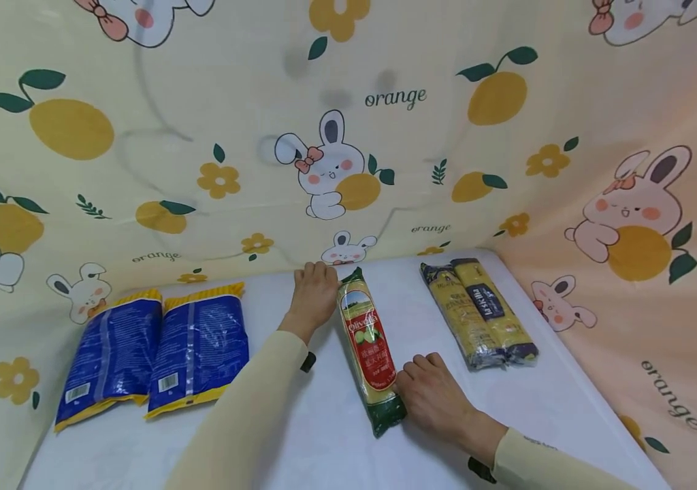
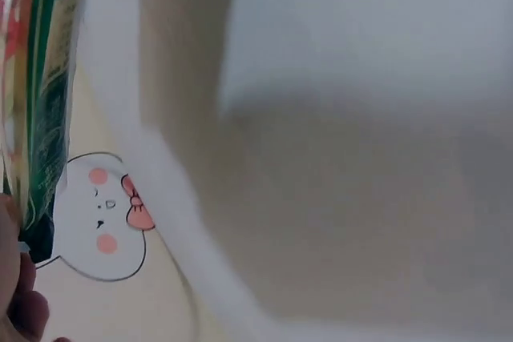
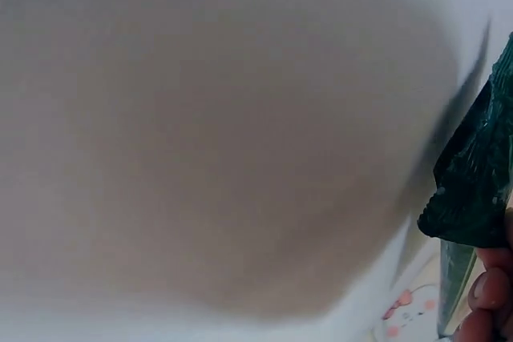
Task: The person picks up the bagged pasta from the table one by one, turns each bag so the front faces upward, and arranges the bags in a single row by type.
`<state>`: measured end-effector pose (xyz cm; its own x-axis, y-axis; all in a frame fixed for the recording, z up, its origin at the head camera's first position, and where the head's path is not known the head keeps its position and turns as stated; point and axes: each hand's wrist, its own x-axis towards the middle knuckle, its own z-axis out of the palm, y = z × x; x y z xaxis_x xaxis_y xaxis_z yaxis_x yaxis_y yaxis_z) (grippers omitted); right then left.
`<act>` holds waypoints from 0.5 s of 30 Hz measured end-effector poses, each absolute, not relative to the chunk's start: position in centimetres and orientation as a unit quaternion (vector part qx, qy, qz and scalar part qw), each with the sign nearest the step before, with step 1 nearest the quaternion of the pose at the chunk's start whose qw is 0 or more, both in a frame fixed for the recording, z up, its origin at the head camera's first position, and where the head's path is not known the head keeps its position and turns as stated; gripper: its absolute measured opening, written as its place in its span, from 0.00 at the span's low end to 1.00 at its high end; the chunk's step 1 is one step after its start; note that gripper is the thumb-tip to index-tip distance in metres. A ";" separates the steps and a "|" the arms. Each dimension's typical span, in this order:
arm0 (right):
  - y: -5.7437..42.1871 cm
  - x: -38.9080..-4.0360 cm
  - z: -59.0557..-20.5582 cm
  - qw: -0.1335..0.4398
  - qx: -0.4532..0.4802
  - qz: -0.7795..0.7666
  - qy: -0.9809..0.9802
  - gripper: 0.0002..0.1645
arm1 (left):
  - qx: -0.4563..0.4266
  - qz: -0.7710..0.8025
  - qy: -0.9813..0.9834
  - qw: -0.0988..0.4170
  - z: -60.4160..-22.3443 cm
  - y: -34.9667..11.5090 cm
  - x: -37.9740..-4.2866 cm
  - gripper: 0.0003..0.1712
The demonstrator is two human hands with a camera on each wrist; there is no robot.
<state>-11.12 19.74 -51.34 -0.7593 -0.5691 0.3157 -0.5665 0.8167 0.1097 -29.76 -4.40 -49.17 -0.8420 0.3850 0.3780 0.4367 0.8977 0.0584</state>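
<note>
We see the long green-and-red packet (image 1: 368,340) lying slantwise near the middle of the white tabletop (image 1: 299,449), red label up, with a hand at either end. The left hand (image 1: 316,294) has its fingers curled on the far end, and the right hand (image 1: 433,398) grips beside the near, dark green end. We judge this two-ended hold is meant to steady a long, probably bendy packet and set its angle; we cannot tell whether its whole underside rests on the surface. To the left, two blue-and-yellow bags (image 1: 198,347) lie side by side with barcodes up; to the right, a pair of gold packets (image 1: 480,313) lies together, slanted much like ours, perhaps grouped by kind. Both groups sit apart from the packet. The rabbit-print cloth (image 1: 250,109) rises just behind the left hand, likely limiting reach that way, and the left sleeve (image 1: 244,408) passes near the bags.
</note>
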 end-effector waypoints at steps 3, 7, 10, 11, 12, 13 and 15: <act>19.8 -11.5 -51.6 0.164 0.288 -0.004 -0.943 0.14 | -0.198 -0.081 -0.964 0.155 -49.4 -4.0 -29.5 0.15; 19.7 -11.6 -51.5 0.145 0.240 -0.010 -0.960 0.21 | -0.197 -0.074 -0.972 0.103 -49.8 -3.7 -28.3 0.16; 19.6 -11.8 -51.1 0.144 0.201 -0.026 -0.969 0.26 | -0.227 -0.054 -0.970 0.073 -49.9 -3.5 -27.0 0.18; 19.5 -11.8 -51.0 0.145 0.197 -0.030 -0.969 0.27 | -0.240 -0.046 -0.968 0.060 -49.9 -3.4 -26.5 0.19; 19.4 -11.8 -50.9 0.145 0.198 -0.030 -0.969 0.27 | -0.254 -0.043 -0.965 0.044 -50.0 -3.3 -26.0 0.20; 19.1 -11.8 -50.9 0.140 0.203 -0.027 -0.969 0.27 | -0.267 -0.040 -0.963 0.027 -50.1 -3.2 -25.4 0.22; 18.5 -11.8 -51.0 0.120 0.226 -0.015 -0.967 0.31 | -0.288 -0.042 -0.957 -0.016 -50.2 -3.0 -24.4 0.27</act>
<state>-11.83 18.45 -50.97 -0.8695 -0.4398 0.2247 -0.4325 0.8977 0.0835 -24.40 -2.99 -50.23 -0.8340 0.5517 -0.0074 0.5489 0.8311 0.0895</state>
